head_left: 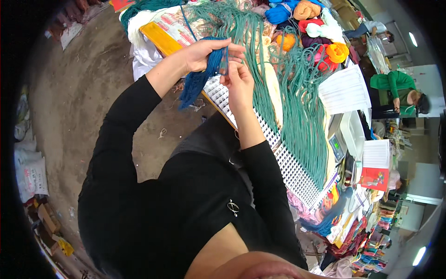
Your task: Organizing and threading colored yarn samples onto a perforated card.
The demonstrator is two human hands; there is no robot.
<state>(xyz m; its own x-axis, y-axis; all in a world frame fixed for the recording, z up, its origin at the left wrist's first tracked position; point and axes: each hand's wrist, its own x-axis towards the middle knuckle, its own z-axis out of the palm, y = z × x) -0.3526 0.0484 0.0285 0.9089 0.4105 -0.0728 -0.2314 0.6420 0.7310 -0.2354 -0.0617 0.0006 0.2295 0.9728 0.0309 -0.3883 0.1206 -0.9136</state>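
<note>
My left hand [206, 52] grips a bundle of dark blue yarn [200, 76], whose loose ends hang down below my wrist. Close beside it, my right hand [239, 83] pinches a strand of the same blue yarn near the top of the bundle. Both hands are raised above a white perforated plastic grid [278, 149] that lies along the table edge. Long green cords [302, 107] are spread over the table beyond the grid.
Balls of yarn in orange [337, 52], blue, red and white lie at the table's far end. White paper sheets [344, 90], a small scale [337, 146] and a red booklet [374, 179] sit to the right. A person in green [397, 86] bends nearby. Bare concrete floor lies left.
</note>
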